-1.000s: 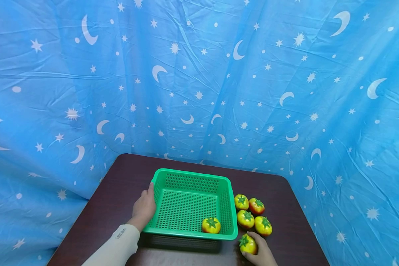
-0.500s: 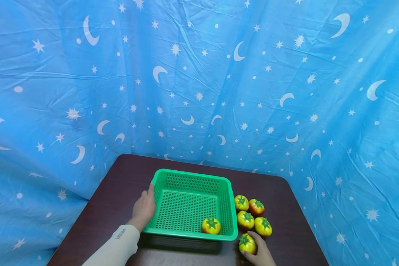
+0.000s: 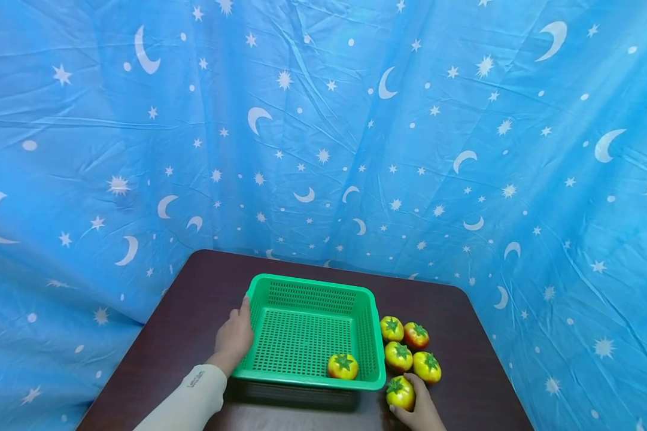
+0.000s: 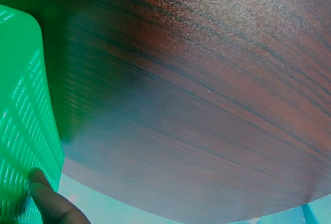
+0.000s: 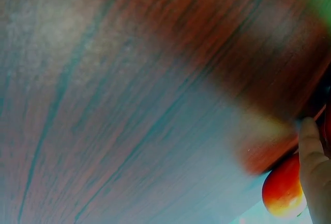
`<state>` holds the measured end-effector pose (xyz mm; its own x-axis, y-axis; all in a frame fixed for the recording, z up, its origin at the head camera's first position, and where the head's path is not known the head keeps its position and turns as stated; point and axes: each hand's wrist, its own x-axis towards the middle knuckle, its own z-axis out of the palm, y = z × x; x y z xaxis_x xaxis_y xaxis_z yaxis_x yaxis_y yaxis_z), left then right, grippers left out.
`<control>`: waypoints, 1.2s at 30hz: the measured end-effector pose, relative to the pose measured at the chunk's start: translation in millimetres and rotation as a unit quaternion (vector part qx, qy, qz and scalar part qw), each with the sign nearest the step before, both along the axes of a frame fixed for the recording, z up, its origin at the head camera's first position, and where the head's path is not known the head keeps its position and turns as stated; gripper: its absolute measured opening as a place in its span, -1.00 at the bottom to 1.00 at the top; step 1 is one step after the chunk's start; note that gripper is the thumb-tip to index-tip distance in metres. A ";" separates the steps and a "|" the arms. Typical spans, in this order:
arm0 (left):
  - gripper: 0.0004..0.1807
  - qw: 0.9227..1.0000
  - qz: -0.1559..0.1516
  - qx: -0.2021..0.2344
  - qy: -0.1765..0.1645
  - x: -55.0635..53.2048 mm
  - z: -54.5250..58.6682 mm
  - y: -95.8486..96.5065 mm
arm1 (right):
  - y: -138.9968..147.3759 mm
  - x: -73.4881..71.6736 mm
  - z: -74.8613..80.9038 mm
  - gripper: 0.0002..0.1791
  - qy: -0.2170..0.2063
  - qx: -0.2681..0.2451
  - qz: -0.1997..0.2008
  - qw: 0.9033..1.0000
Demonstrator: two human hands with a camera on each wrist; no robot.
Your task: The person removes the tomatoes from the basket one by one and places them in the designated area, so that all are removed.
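A green plastic basket [image 3: 301,385] sits tilted in the head view, its near side raised over a shadow. My left hand [image 3: 233,338] grips its left side, thumb along the rim; in the left wrist view a finger [image 4: 51,203] lies against the slotted outer wall. One yellow tomato [image 3: 342,366] with a green star-shaped top lies in the basket's near right corner. Right of the basket, my right hand [image 3: 424,407] holds another yellow tomato [image 3: 400,392] between thumb and fingers, close to the basket's near right corner. The right wrist view shows mostly tabletop, with a finger [image 5: 312,157] at the edge.
Several yellow-red tomatoes cluster beside the basket's right wall, among them a redder tomato [image 3: 416,335] and a front one [image 3: 427,367]. The dark brown table [image 3: 204,287] has rounded far corners. A blue curtain [image 3: 323,149] with moons and stars surrounds it.
My right hand and its tomato have shifted slightly left and up the picture, nearer the basket. The left hand, the basket and the other tomatoes look the same.
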<state>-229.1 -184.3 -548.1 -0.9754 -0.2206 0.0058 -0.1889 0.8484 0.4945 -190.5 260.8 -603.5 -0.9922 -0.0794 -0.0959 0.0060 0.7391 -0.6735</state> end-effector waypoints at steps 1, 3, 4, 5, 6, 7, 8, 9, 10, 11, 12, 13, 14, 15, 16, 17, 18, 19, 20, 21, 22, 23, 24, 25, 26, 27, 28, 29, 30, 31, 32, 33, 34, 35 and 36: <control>-0.34 1.000 0.000 0.001 -0.001 -0.2 -0.3 0.1 | 0.2 0.0 -0.2 -0.12 -0.001 0.000 -0.001 1.000; -0.34 1.000 0.000 0.000 -0.002 -0.1 -1.1 0.3 | 0.6 0.1 -0.4 -0.12 -0.004 -0.001 -0.002 1.000; -0.34 1.000 0.001 0.000 -0.002 0.0 -1.5 0.3 | 0.9 0.1 -0.6 -0.12 -0.006 -0.001 -0.003 1.000; -0.34 1.000 0.001 -0.002 -0.001 -0.1 -2.0 0.2 | 1.2 0.0 -0.8 -0.11 -0.008 -0.001 -0.004 1.000; -0.34 1.000 0.001 -0.002 0.000 -0.2 -2.5 0.1 | 1.5 0.0 -1.0 -0.11 -0.011 -0.001 -0.004 1.000; -0.34 1.000 0.001 -0.002 0.000 0.0 -2.8 0.0 | 1.6 0.2 -1.0 -0.11 -0.013 0.000 -0.004 1.000; -0.34 1.000 0.002 -0.002 0.000 0.2 -3.1 -0.1 | 1.8 0.3 -1.1 -0.11 -0.014 0.001 -0.005 1.000; -0.34 1.000 0.002 -0.002 0.000 0.2 -3.3 -0.2 | 2.1 0.4 -1.4 -0.10 -0.014 0.003 -0.006 1.000; -0.34 1.000 0.002 -0.002 0.001 0.1 -3.9 -0.3 | 2.3 0.5 -1.6 -0.11 -0.014 0.004 -0.007 1.000; -0.34 1.000 0.002 -0.003 0.001 0.0 -4.3 -0.3 | 2.3 0.7 -1.4 -0.10 -0.014 0.005 -0.008 1.000; -0.33 1.000 0.003 -0.003 0.002 0.0 -4.5 -0.3 | 2.4 0.8 -1.0 -0.11 -0.013 0.004 -0.008 1.000; -0.33 1.000 0.004 -0.004 0.002 -0.1 -4.6 -0.2 | 2.7 0.7 -0.8 -0.11 -0.011 0.003 -0.006 1.000; -0.33 1.000 0.005 -0.005 0.003 -0.2 -4.7 -0.1 | 3.0 0.4 -0.7 -0.13 -0.006 0.000 0.000 1.000; -0.32 1.000 0.005 -0.006 0.004 -0.3 -4.6 0.0 | 3.2 0.1 -0.7 -0.14 -0.002 0.000 0.005 1.000; -0.32 1.000 0.006 -0.006 0.003 -0.3 -4.4 0.1 | 3.3 0.1 -0.3 -0.16 0.000 0.001 0.010 1.000; -0.31 1.000 0.006 -0.006 0.003 -0.4 -4.1 0.1 | 3.3 0.0 -0.2 -0.17 0.001 0.003 0.014 1.000; -0.31 1.000 0.006 -0.005 0.003 -0.4 -3.8 0.1 | 3.7 0.0 -0.3 -0.19 0.005 0.005 0.020 1.000; -0.31 1.000 0.006 -0.005 0.003 -0.4 -3.4 0.1 | 4.0 -0.1 -0.7 -0.20 0.009 0.008 0.025 1.000; -0.31 1.000 0.006 -0.005 0.003 -0.5 -3.2 0.0 | 3.8 0.1 -0.7 -0.21 0.012 0.010 0.028 0.999; -0.31 1.000 0.006 -0.004 0.003 -0.5 -3.0 -0.1 | 3.6 0.3 -0.6 -0.21 0.012 0.015 0.028 0.999; -0.31 1.000 0.006 -0.004 0.004 -0.8 -2.8 -0.2 | 3.5 0.6 -0.3 -0.20 0.013 0.018 0.027 0.999; -0.31 1.000 0.006 -0.004 0.005 -0.9 -2.8 -0.4 | 3.5 0.5 -0.2 -0.20 0.014 0.018 0.027 0.999; -0.31 1.000 0.006 -0.004 0.006 -1.0 -2.7 -0.5 | 3.4 0.5 0.2 -0.19 0.016 0.019 0.026 0.999; -0.31 1.000 0.006 -0.004 0.006 -1.1 -2.8 -0.6 | 3.1 0.7 0.7 -0.19 0.016 0.020 0.025 0.999; -0.32 1.000 0.006 -0.004 0.007 -1.2 -3.0 -0.7 | 2.8 0.7 1.1 -0.18 0.015 0.021 0.024 0.999; -0.32 1.000 0.006 -0.004 0.007 -1.2 -3.2 -0.7 | 2.8 0.7 1.4 -0.18 0.015 0.023 0.022 0.999; -0.32 1.000 0.005 -0.004 0.007 -1.4 -3.3 -0.7 | 2.7 0.5 1.5 -0.18 0.015 0.024 0.022 0.999; -0.32 1.000 0.005 -0.004 0.008 -1.4 -3.4 -0.7 | 2.8 0.4 1.6 -0.18 0.016 0.026 0.022 0.999; -0.32 1.000 0.006 -0.005 0.008 -1.5 -3.5 -0.6 | 2.7 0.3 1.8 -0.19 0.014 0.027 0.023 0.999; -0.33 1.000 0.006 -0.005 0.008 -1.5 -3.5 -0.5 | 2.7 0.2 1.8 -0.19 0.015 0.027 0.024 0.999; -0.33 1.000 0.006 -0.006 0.009 -1.5 -3.5 -0.4 | 2.8 0.1 1.7 -0.19 0.016 0.027 0.025 0.999; -0.33 1.000 0.006 -0.006 0.009 -1.5 -3.4 -0.3 | 2.7 0.2 1.7 -0.19 0.018 0.027 0.026 0.999; -0.33 1.000 0.006 -0.006 0.009 -1.4 -3.2 -0.2 | 2.8 0.1 1.4 -0.20 0.019 0.028 0.027 0.999; -0.33 1.000 0.007 -0.006 0.009 -1.3 -3.1 -0.2 | 2.8 0.2 1.2 -0.20 0.021 0.029 0.027 0.999; -0.33 1.000 0.007 -0.006 0.008 -1.2 -3.1 -0.3 | 2.7 0.2 1.1 -0.20 0.023 0.030 0.028 0.999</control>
